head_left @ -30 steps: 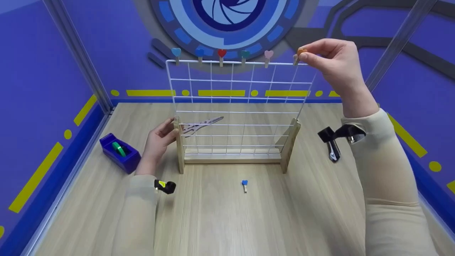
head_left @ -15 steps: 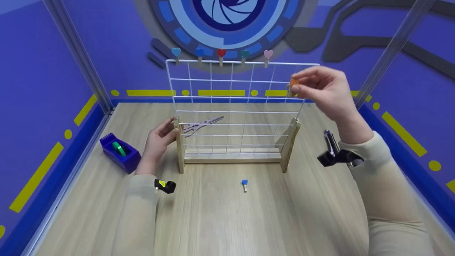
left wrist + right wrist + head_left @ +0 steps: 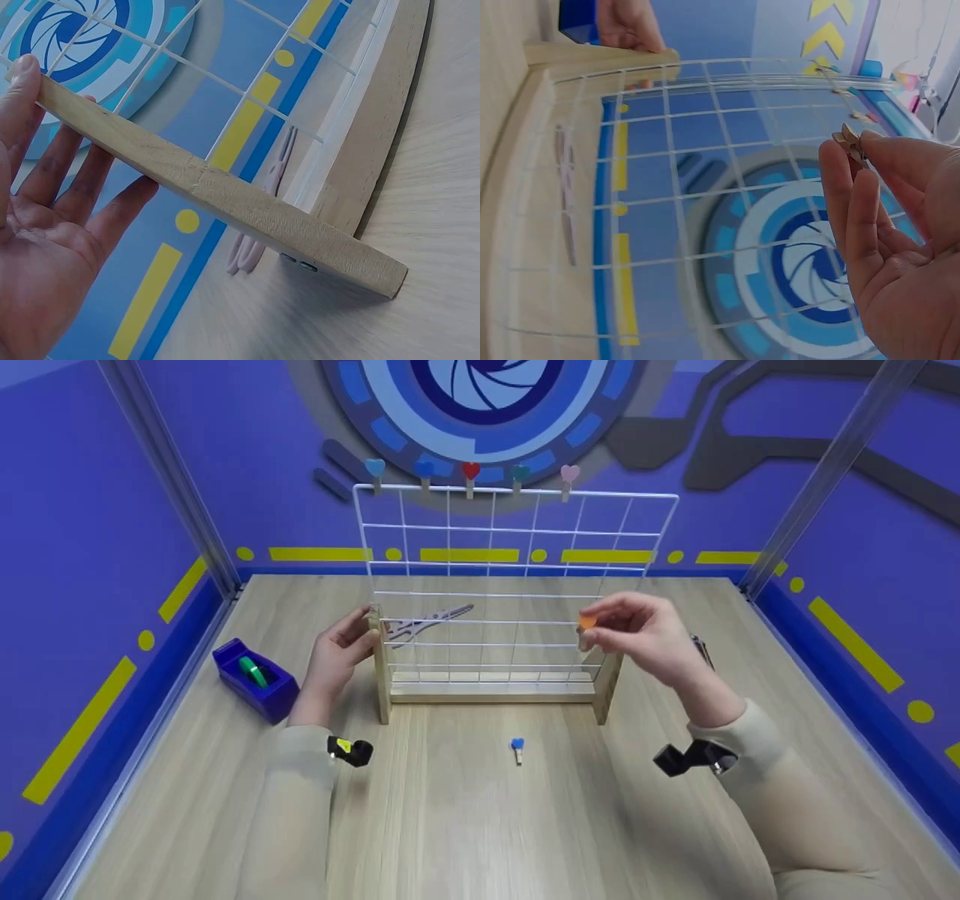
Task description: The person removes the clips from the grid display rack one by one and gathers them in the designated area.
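Note:
My right hand (image 3: 637,637) pinches a small clothespin with an orange heart (image 3: 587,622) between thumb and fingertips, in front of the lower right part of a white wire grid rack (image 3: 517,494). The right wrist view shows the wooden end of this clothespin (image 3: 849,142). At the rack's left side, my left hand (image 3: 330,660) grips the top of the wooden side post (image 3: 202,180), with fingers along its edge. Heart clothespins in light blue, blue, red (image 3: 470,470), green and pink (image 3: 570,473) sit along the top wire. Another blue-heart clothespin (image 3: 517,750) lies on the table before the rack.
To the left stands a purple tape dispenser (image 3: 259,682) with a green roll. A pale lilac pair of tongs-like handles (image 3: 431,621) lies behind the grid. A dark object (image 3: 702,649) is partly hidden behind my right wrist. Purple walls enclose the wooden table (image 3: 442,810).
My right hand has come down and slightly left from the top right corner of the grid, with the orange clothespin still in its fingers. The left hand stays on the post.

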The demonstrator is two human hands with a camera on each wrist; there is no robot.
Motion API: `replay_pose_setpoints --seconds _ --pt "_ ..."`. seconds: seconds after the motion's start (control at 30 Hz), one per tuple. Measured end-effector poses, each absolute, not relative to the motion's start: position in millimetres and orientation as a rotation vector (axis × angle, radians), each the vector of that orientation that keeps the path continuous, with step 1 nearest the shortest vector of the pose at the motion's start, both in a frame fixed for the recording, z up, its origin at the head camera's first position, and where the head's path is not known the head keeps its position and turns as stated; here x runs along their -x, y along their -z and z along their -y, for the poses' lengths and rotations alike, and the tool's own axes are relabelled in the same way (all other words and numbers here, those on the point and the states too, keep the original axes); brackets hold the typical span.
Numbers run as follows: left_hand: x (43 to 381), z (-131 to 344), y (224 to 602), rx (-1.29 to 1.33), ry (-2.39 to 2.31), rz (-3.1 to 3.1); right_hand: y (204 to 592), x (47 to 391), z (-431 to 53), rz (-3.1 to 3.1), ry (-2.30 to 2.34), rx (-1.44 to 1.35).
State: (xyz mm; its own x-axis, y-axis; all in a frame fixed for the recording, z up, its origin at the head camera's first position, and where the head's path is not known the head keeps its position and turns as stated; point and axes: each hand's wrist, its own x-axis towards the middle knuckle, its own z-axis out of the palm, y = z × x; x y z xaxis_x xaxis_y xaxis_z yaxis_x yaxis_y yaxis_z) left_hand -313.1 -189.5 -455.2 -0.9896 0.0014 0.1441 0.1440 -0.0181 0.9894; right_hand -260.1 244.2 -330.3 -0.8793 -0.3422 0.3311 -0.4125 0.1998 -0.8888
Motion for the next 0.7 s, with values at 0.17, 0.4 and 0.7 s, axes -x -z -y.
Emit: replay_pose_setpoints --seconds 0.17,0.4,0.7 --pt "313.3 189.7 456.5 0.158 2.158 2.130 366.6 257.7 -238.6 2.493 -1.829 -0.720" --pt "312.2 190.6 457.0 0.156 2.145 2.155 422.2 255.4 -230.3 2.604 -1.872 -0.684" --pt "313.4 190.9 455.3 0.136 2.147 2.173 475.4 251.9 -219.0 2.708 -1.913 -0.541"
